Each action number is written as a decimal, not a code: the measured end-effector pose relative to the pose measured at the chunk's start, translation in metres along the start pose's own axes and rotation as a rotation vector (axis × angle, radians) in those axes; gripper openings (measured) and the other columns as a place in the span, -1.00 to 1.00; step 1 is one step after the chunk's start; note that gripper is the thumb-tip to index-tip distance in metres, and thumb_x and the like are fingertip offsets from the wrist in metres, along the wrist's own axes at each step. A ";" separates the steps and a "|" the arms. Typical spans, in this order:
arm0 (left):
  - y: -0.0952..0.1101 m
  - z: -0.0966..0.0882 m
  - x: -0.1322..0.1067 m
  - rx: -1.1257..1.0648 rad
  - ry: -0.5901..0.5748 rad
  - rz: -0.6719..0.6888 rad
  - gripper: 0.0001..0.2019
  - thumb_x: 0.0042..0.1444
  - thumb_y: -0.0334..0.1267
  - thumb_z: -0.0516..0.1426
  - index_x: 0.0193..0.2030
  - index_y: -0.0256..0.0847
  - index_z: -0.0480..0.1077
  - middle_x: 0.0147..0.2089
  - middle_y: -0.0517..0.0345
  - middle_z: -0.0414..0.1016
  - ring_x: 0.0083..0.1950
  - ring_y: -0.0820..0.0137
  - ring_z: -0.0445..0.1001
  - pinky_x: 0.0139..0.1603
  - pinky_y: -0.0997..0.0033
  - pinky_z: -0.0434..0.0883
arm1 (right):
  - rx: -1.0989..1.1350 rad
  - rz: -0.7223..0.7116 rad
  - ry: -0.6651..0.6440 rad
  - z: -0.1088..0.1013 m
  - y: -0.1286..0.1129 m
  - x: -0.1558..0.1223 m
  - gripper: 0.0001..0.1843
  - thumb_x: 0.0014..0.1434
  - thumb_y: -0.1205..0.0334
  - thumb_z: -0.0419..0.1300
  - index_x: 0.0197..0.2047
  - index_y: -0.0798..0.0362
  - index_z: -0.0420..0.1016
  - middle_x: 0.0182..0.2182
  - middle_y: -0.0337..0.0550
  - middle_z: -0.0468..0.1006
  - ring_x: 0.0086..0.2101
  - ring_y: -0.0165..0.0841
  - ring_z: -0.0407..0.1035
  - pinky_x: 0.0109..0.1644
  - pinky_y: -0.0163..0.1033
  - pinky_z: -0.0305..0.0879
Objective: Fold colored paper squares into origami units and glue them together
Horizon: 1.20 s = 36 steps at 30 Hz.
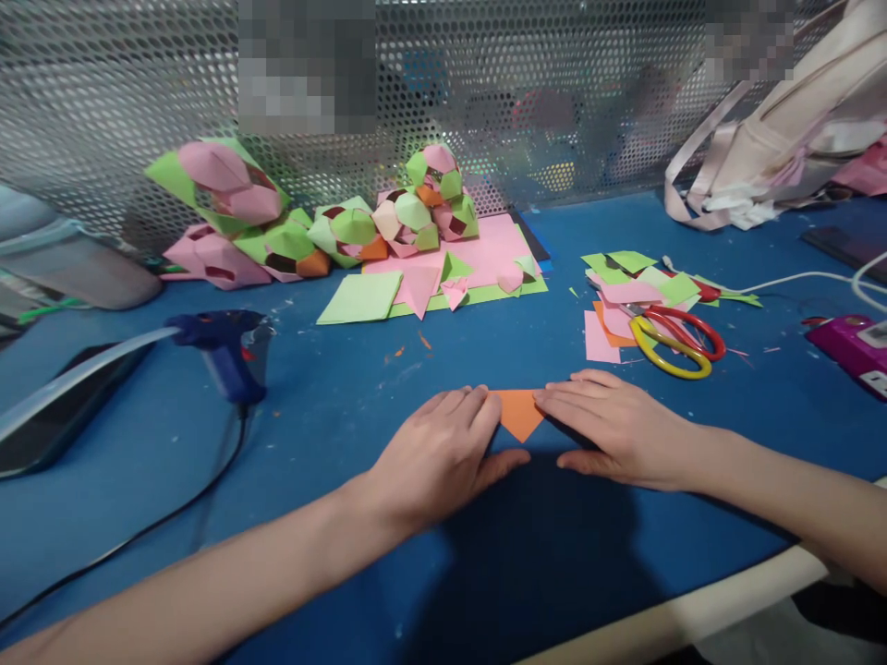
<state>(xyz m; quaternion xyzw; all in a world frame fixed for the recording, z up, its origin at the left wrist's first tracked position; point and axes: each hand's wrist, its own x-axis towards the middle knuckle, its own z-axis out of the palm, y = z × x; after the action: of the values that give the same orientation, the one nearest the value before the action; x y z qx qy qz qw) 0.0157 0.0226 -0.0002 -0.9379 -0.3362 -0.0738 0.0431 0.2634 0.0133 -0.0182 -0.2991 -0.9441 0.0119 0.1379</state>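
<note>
A folded piece of orange paper [521, 414] lies on the blue table, a triangle with its point toward me. My left hand [443, 443] covers its left corner, the fingers bent and pressed together on the paper, the thumb stretched out below. On the right corner, the long fingers of my right hand [616, 427] press the paper down, with that thumb also apart. Both corners are hidden under the fingers. Beyond my right hand lie scissors [675, 342] with one red and one yellow handle, on pink, green and orange paper scraps [601, 334].
Folded paper balls [350, 231] are stacked along the perforated metal screen [589, 120]. Before them are pink sheets [489, 245] and a green paper stack [360, 297]. A blue glue gun [225, 346] with its cord lies left, near a grey container [90, 259]. A purple device [849, 346] sits right.
</note>
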 end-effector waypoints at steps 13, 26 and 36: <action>-0.026 0.012 0.007 -0.265 0.105 -0.103 -0.79 0.20 -0.38 -0.02 -0.07 -0.30 0.35 -0.14 -0.02 0.47 -0.12 0.26 0.40 -0.07 0.21 0.37 | 0.440 0.298 0.036 -0.001 0.016 -0.002 -0.43 0.22 0.16 0.13 0.27 -0.03 0.13 0.13 -0.09 0.38 0.10 -0.29 0.27 0.18 -0.09 0.22; -0.031 0.020 0.020 -0.324 0.167 -0.111 -0.79 0.24 -0.33 -0.03 -0.29 -0.27 0.41 -0.27 0.03 0.45 -0.21 0.34 0.39 -0.16 0.30 0.34 | 0.451 0.406 0.108 0.001 0.010 0.013 -0.50 0.14 0.14 0.21 0.15 0.01 0.31 -0.01 -0.02 0.46 -0.08 -0.25 0.39 0.01 -0.07 0.36; -0.028 0.016 0.023 -0.497 0.218 -0.219 -0.76 0.18 -0.24 0.06 -0.04 -0.26 0.35 -0.17 0.02 0.44 -0.15 0.33 0.41 -0.10 0.29 0.37 | 0.302 0.171 0.210 0.011 0.022 0.034 -0.74 0.31 0.25 0.00 -0.15 0.10 0.50 -0.16 -0.06 0.56 -0.14 -0.30 0.40 -0.03 -0.13 0.31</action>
<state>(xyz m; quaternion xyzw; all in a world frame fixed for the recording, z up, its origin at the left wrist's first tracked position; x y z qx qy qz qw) 0.0172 0.0600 -0.0113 -0.8644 -0.4003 -0.2585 -0.1604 0.2460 0.0510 -0.0229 -0.3537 -0.8833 0.1336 0.2773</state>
